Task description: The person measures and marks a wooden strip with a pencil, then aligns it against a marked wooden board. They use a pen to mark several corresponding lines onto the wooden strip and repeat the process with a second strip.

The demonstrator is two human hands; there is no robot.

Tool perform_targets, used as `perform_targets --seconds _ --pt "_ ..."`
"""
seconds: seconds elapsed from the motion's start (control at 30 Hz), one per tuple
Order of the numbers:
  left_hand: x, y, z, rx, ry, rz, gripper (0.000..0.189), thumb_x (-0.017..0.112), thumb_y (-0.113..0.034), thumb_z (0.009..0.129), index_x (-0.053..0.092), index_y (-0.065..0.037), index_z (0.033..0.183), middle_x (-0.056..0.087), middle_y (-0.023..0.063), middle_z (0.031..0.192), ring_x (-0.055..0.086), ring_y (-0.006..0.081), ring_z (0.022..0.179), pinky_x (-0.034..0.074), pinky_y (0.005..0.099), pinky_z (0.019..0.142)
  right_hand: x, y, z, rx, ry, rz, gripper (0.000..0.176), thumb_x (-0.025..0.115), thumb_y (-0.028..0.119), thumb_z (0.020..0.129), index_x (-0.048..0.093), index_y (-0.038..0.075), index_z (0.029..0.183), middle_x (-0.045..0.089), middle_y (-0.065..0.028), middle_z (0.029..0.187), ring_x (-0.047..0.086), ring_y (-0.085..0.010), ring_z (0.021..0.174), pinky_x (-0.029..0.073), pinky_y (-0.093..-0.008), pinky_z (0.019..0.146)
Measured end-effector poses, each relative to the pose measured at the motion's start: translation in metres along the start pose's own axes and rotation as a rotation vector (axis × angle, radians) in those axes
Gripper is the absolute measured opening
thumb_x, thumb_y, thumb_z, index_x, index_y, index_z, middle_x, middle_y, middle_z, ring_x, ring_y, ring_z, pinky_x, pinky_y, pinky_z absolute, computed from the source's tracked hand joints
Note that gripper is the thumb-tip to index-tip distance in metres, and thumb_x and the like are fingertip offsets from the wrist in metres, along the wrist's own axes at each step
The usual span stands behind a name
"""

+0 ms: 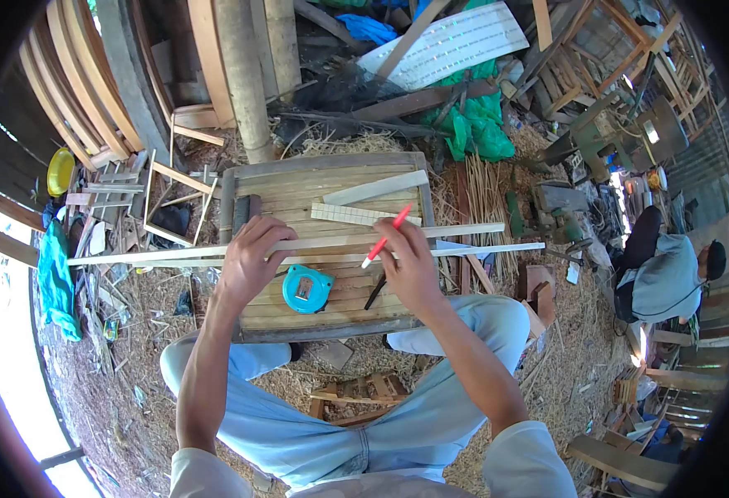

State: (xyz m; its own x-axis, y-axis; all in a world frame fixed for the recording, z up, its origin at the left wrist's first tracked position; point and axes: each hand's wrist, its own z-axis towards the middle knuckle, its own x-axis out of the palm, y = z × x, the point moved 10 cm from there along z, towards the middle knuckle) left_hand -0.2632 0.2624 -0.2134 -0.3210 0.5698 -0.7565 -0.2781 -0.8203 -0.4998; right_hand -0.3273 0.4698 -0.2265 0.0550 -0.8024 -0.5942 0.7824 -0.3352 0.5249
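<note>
looking down from the head camera, the person is sitting over a slatted wooden stool [290, 187], with a knee on either side of it. the left hand [252, 257] is pressing down, fingers curled, on two long thin wooden strips [331, 242] that are lying side by side across the stool top and overhanging far past both of its edges. the right hand [410, 266] is gripping a red pencil [385, 238], whose lower tip is pointing at the strips just beside the fingers. the two hands are staying apart, with bare strip showing between them. a teal tape measure [306, 289] is lying on the stool just below the strips, and a small dark tool [374, 292], too blurred to name, is resting near the right wrist. a short marked strip [364, 216] and a wider batten [377, 187] are lying above the strips. as a judgement, the long unsupported ends are posing the main risk: only one hand is pinning the strips, so they could be pivoting or sliding against each other under the pencil's push, putting any mark in the wrong place. the pencil tip could also be catching in a gap between the stool's slats. a shifting wrist could be knocking the dark tool or tape measure off into the straw. another person [663, 274] is crouching well apart on the right.
</note>
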Motion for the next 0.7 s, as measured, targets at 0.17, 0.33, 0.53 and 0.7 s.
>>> perform_targets --seconds 0.17,0.33,0.53,0.7 --pt "-0.01 0.0 0.0 0.026 -0.032 -0.027 0.026 0.081 -0.004 0.073 0.07 -0.003 0.097 0.068 0.0096 0.099 0.065 0.03 0.092 0.053 0.0404 0.081 -0.008 -0.028 -0.007 0.094 0.0 0.085 0.043 0.067 -0.014 0.079 0.063 0.005 0.118 0.061 -0.0143 0.114 0.064 -0.0365 0.096 0.055 -0.0404 0.081" --pt "-0.016 -0.002 0.0 0.005 -0.046 0.037 0.019 0.079 -0.01 0.079 0.074 -0.004 0.097 0.073 0.0108 0.093 0.068 0.0301 0.086 0.053 0.0396 0.081 -0.018 -0.017 0.002 0.087 0.067 0.052 0.039 0.069 -0.014 0.078 0.063 0.004 0.112 0.065 -0.0121 0.099 0.065 -0.0347 0.092 0.051 -0.0435 0.075" --pt "-0.012 0.006 -0.001 -0.089 0.078 0.035 0.018 0.076 -0.011 0.083 0.073 -0.004 0.1 0.073 0.0115 0.092 0.068 0.0306 0.087 0.051 0.0405 0.083 -0.016 -0.003 0.008 -0.064 0.096 -0.001 0.044 0.07 -0.012 0.073 0.063 0.006 0.112 0.065 -0.0114 0.1 0.061 -0.0333 0.096 0.048 -0.0456 0.082" --pt "0.0 0.01 0.002 -0.001 0.053 0.025 0.018 0.075 -0.01 0.084 0.072 -0.006 0.101 0.071 0.0098 0.097 0.067 0.0296 0.091 0.05 0.041 0.083 -0.006 -0.022 0.005 0.0 0.087 -0.007 0.037 0.064 -0.01 0.078 0.064 0.006 0.111 0.063 -0.0127 0.1 0.06 -0.0339 0.095 0.047 -0.0456 0.082"
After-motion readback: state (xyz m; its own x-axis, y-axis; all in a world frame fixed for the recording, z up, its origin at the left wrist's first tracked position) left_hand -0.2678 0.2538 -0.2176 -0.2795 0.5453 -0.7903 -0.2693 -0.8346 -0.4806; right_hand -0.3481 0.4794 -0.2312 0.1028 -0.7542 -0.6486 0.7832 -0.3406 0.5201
